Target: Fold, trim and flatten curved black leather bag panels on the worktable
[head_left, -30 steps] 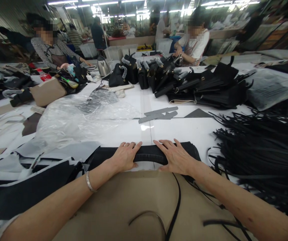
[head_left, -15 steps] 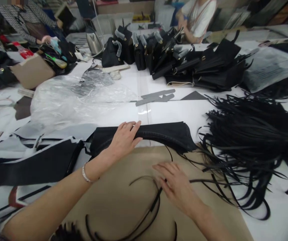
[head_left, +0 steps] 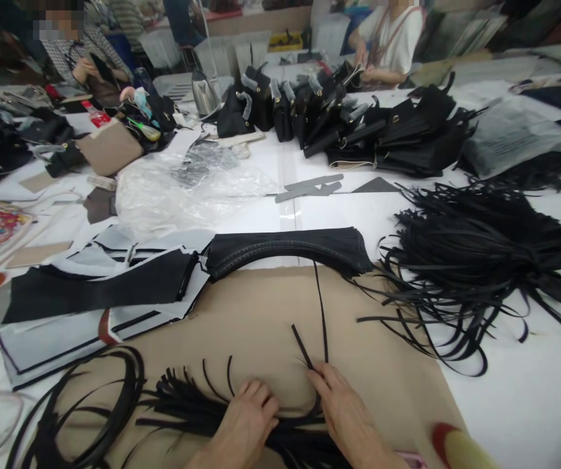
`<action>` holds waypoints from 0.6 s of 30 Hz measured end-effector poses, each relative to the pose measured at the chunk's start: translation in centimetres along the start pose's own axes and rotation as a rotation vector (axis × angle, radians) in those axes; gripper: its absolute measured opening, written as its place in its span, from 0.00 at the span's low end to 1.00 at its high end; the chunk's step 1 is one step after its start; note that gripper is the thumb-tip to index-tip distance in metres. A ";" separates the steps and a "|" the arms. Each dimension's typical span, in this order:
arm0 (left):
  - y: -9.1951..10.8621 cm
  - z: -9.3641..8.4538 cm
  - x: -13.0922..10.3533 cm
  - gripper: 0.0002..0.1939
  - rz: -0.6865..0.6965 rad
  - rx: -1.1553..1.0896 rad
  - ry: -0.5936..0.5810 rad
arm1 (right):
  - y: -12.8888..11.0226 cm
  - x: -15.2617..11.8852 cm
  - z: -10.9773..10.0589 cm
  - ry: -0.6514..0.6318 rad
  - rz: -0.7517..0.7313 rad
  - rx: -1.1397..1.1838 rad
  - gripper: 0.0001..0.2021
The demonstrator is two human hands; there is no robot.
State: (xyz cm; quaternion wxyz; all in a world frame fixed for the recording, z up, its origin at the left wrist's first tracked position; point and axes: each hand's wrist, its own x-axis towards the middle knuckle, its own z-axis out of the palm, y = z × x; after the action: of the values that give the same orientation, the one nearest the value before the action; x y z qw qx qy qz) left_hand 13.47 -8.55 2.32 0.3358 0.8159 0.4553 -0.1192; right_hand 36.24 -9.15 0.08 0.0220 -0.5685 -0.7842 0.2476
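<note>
My right hand (head_left: 342, 407) pinches a thin black strip (head_left: 302, 346) between thumb and fingers, its free end pointing up and away. To its left, my left hand (head_left: 248, 420) rests with curled fingers on a bundle of black strips (head_left: 187, 407); what its fingertips hold, if anything, is hidden. The bundle lies on a brown sheet (head_left: 261, 312). Beyond it sits a stack of curved black pieces (head_left: 287, 242) with nobody touching it. Another thin strip (head_left: 323, 312) runs from that stack toward my right hand.
Coiled black strips (head_left: 129, 397) lie at the lower left, black-and-grey panels (head_left: 99, 293) behind them. A large strip pile (head_left: 485, 254) is on the right. Farther back are clear plastic (head_left: 187, 189), black bags (head_left: 290, 111), a kettle (head_left: 204, 93) and two people.
My left hand has left the stack of curved pieces and come down to the strip bundle. My right hand has moved lower. The view has shifted, showing more of the near-left table.
</note>
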 end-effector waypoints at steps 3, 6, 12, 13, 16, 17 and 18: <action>0.2 0.0 -0.3 0.10 0.001 0.059 0.030 | -0.2 -1.1 -0.9 -0.025 0.048 0.105 0.21; 0.9 -1.0 -0.3 0.12 -0.004 0.066 0.094 | 0.0 -1.7 -3.0 0.010 0.070 0.245 0.17; 1.2 -3.4 -0.8 0.15 -0.055 0.096 0.141 | -1.4 -3.1 -5.3 0.082 0.088 0.477 0.14; 0.9 -3.6 -1.1 0.15 -0.068 0.110 0.143 | -2.1 -3.6 -4.9 0.055 0.105 0.476 0.14; -0.1 -3.9 -2.8 0.15 -0.112 0.144 0.139 | -5.0 -5.7 -2.6 -0.059 0.131 0.466 0.15; -0.4 -3.8 -3.4 0.15 -0.123 0.153 0.131 | -5.9 -6.5 -1.8 -0.082 0.121 0.468 0.14; -0.6 -3.7 -4.1 0.15 -0.132 0.161 0.122 | -6.8 -7.1 -1.2 -0.086 0.103 0.465 0.13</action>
State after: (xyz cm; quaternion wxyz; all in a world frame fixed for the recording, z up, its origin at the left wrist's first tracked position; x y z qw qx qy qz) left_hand 10.31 -8.61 6.87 0.2320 0.8144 0.5165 -0.1272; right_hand 33.12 -16.70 5.73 0.1061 -0.5765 -0.6762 0.4462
